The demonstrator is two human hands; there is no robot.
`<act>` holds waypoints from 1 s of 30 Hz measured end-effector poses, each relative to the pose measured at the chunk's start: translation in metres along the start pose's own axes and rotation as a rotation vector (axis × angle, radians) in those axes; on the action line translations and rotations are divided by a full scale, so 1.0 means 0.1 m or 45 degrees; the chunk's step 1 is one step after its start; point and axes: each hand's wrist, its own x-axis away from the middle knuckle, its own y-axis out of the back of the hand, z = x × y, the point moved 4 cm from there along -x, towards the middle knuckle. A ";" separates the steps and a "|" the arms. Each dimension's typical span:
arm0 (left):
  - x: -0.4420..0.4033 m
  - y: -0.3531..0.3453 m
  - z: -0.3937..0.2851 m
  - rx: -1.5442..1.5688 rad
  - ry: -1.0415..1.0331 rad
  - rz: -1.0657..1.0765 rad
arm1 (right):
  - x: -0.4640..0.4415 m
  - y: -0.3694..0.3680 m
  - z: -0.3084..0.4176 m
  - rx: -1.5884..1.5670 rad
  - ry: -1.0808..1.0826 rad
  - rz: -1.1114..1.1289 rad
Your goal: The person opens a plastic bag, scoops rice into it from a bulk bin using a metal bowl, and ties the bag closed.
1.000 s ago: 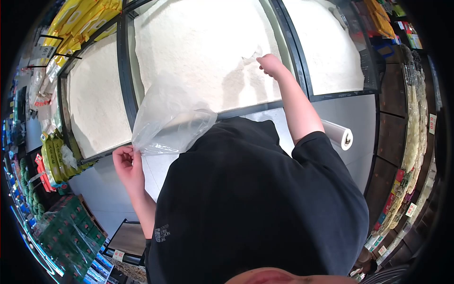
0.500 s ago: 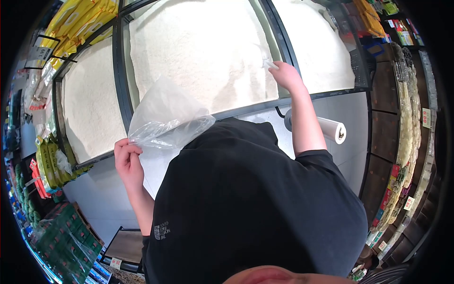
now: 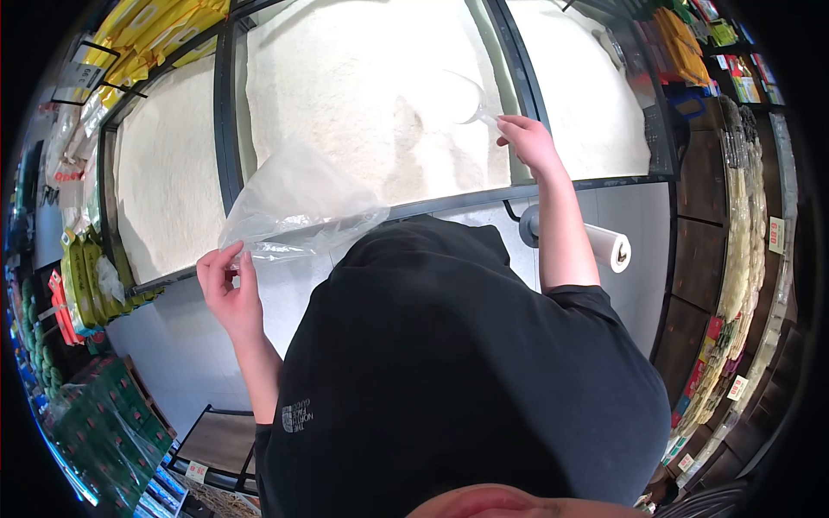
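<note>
The right hand (image 3: 530, 147) pinches the scoop (image 3: 466, 99), whose long axis slants up-left over white powder (image 3: 345, 86); the left hand (image 3: 233, 289), well apart, pinches the plastic bag's edge (image 3: 289, 194).

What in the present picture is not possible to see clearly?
Head view:
Load in the scoop: white against white powder, amount unclear.
Mouth of the plastic bag: lost in folds and shine.
Part of the roll: behind the right forearm.
Far edge of the middle bin: mostly cut off by picture's top.
Writing on green packets: too small.
</note>
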 end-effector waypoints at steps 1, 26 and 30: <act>0.01 0.01 -0.01 -0.023 0.006 -0.053 | -0.06 -0.05 -0.06 -0.005 0.057 0.011; 0.57 1.26 0.42 0.087 0.213 -0.415 | 0.13 -0.80 1.20 0.949 0.583 -0.077; 0.57 1.54 0.52 0.055 0.205 -0.388 | 0.31 -0.83 1.45 0.486 0.327 0.112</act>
